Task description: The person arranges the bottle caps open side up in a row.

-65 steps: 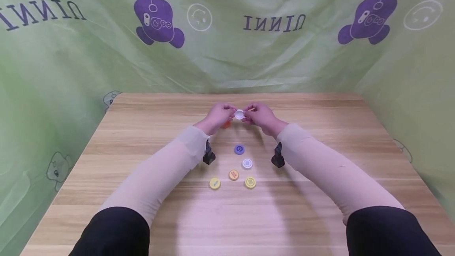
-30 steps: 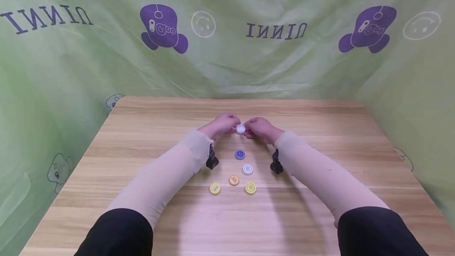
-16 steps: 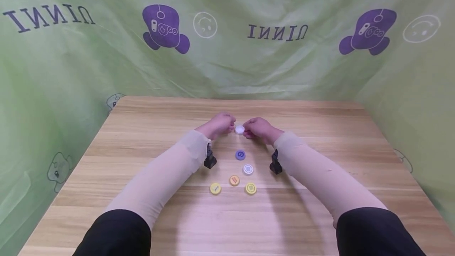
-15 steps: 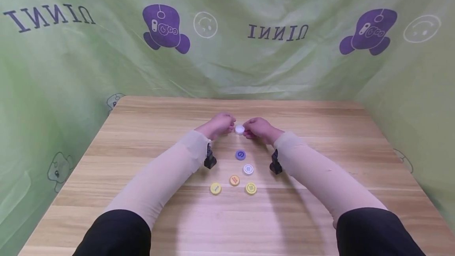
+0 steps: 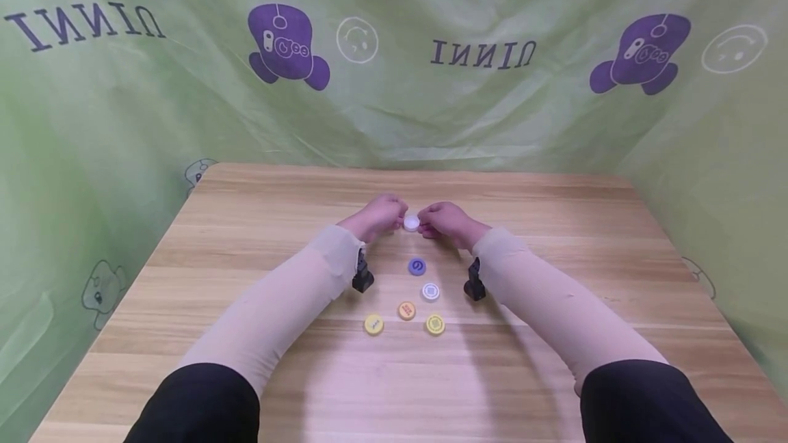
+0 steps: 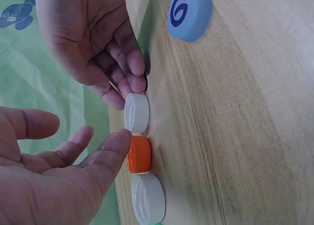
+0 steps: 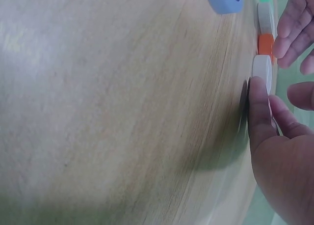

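Note:
At the back of the table a white bottle cap (image 5: 411, 223) stands with its hollow side up, between the two hands. The fingertips of my right hand (image 5: 452, 219) touch its right edge; the fingers are extended, not wrapped round it. My left hand (image 5: 382, 216) is on the other side, thumb and fingers spread and relaxed. In the left wrist view its forefinger tip is right at an orange cap (image 6: 139, 154), which sits against the white one. A second white cap (image 6: 152, 203) follows in the same row, then a sliver of green. The left hand hides this part of the row from the head view.
Nearer the body lie a blue cap (image 5: 416, 266), a printed white cap (image 5: 430, 291), an orange-yellow cap (image 5: 406, 310) and two yellow caps (image 5: 373, 324) (image 5: 434, 325). A green printed cloth (image 5: 394, 115) hangs behind the wooden table (image 5: 394, 388).
Both hands held the white cap up; it came down to the table. The left fingers drew off it, and the cap slid slightly left with the right fingertips at its edge.

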`<state>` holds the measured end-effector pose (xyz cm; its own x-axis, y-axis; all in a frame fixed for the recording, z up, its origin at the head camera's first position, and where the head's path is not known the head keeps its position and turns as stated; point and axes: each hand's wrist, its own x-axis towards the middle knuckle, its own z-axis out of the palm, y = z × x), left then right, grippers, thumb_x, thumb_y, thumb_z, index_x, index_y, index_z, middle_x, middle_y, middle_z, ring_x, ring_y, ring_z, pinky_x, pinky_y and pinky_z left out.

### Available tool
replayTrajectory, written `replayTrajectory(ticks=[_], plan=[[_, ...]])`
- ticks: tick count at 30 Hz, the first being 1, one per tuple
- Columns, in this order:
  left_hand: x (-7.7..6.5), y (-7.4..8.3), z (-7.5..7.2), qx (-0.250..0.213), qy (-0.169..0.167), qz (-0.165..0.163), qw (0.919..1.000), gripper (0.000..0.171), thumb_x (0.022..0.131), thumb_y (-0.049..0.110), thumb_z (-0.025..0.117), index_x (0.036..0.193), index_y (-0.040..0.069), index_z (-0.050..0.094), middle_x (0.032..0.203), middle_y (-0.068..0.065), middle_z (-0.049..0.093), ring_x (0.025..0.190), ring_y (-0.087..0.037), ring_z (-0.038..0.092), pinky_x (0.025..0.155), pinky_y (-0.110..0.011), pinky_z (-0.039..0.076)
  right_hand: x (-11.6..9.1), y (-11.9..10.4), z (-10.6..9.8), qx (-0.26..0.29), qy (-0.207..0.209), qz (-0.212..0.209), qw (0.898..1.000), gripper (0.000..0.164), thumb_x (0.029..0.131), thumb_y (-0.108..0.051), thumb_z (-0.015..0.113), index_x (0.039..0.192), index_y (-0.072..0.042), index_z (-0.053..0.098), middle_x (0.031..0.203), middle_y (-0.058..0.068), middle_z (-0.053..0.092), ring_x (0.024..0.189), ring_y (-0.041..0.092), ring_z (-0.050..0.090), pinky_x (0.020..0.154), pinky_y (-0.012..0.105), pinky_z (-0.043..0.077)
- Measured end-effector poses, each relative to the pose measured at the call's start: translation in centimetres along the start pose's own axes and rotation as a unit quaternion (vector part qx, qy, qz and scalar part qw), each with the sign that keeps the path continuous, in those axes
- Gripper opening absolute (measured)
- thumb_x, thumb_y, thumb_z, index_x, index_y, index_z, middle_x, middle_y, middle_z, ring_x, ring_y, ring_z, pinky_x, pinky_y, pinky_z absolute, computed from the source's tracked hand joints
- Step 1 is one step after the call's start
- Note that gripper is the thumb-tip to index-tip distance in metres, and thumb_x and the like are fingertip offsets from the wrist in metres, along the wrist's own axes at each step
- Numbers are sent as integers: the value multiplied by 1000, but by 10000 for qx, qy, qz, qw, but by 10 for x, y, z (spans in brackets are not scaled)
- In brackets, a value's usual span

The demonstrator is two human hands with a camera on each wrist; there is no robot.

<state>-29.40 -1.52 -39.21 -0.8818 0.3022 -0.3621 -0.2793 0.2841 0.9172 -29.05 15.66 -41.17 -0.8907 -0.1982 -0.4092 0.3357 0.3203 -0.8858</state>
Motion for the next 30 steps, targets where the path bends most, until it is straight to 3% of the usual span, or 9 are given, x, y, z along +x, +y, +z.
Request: replayTrajectory(ticks=[3, 8, 12, 16, 21, 30], plan=[[-1, 0, 0, 14, 28, 21, 10000, 31, 104, 1, 45, 129, -15, 53, 91, -9, 50, 79, -15, 48, 90, -35, 48, -1, 1, 0, 80, -6, -9, 10000, 37, 106, -4, 51, 138, 15, 51, 105, 16, 66, 83, 12, 64, 79, 21, 58], [-6, -1, -1, 61, 54, 181, 9998, 36, 105, 3, 48, 136, -15, 50, 109, -21, 58, 92, -22, 56, 102, -40, 50, -3, 4, -3, 141, -56, -31, 9999, 38, 106, -4, 50, 138, 16, 50, 103, 15, 65, 84, 13, 63, 79, 21, 58], [-19, -7, -4, 855, -275, 512, 9946, 36, 100, 1, 58, 133, -13, 53, 122, -25, 61, 106, -30, 61, 100, -41, 54, -11, 7, -7, -61, -255, -157, 9995, 37, 105, -2, 51, 137, 17, 50, 103, 18, 66, 84, 15, 64, 81, 24, 59], [-32, -16, -6, 1658, -673, 704, 9813, 38, 93, 5, 67, 127, -9, 58, 115, -19, 65, 99, -29, 65, 88, -36, 58, -21, 10, -14, -607, -626, -283, 9958, 39, 99, 1, 55, 135, 17, 51, 102, 19, 68, 84, 16, 65, 82, 27, 59], [-42, -25, 0, 1811, -1028, 564, 9765, 42, 89, 3, 70, 127, -10, 57, 106, -16, 66, 85, -22, 65, 80, -33, 59, -37, 14, -17, -1066, -995, -181, 9891, 39, 96, 0, 59, 132, 14, 55, 102, 18, 70, 85, 17, 66, 85, 29, 58], [-50, -31, 9, 1626, -1123, 165, 9801, 42, 88, -1, 70, 126, -11, 57, 109, -17, 66, 90, -25, 68, 81, -32, 61, -47, 22, -13, -1175, -1244, -16, 9853, 37, 95, 0, 62, 129, 13, 58, 105, 18, 71, 85, 17, 68, 84, 32, 60]])
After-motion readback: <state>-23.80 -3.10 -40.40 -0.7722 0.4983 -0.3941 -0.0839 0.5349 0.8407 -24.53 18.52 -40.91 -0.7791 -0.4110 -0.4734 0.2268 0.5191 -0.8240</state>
